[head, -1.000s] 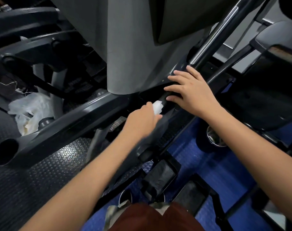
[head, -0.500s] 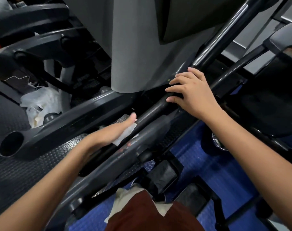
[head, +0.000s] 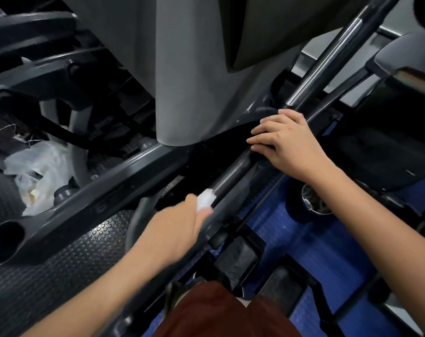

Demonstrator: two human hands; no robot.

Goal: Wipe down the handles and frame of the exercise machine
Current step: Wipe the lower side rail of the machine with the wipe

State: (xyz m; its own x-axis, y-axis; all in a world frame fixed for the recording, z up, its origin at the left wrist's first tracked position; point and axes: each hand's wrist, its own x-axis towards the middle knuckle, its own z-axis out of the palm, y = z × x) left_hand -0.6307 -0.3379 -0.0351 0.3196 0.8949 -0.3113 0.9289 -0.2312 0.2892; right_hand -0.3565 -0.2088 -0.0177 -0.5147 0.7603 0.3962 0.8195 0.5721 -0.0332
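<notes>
A dark diagonal bar [head: 233,175] of the exercise machine runs from lower left to upper right, under a grey housing [head: 189,81]. My left hand [head: 175,229] is closed around the lower part of this bar, with a small white wipe [head: 205,198] bunched at its fingertips against the bar. Higher up, my right hand [head: 286,142] rests flat on the same bar, fingers spread and holding nothing. A shiny chrome section [head: 325,59] continues above it.
A second dark frame arm [head: 90,198] with an open tube end [head: 6,239] lies to the left over studded black matting [head: 68,259]. A crumpled white plastic bag [head: 39,171] sits at the left. Blue flooring [head: 311,244] and black pedals [head: 238,259] lie below.
My left hand slid down the bar with fingers flattened on the wipe, then came back up and closed around the bar again. My right hand stayed put on the bar.
</notes>
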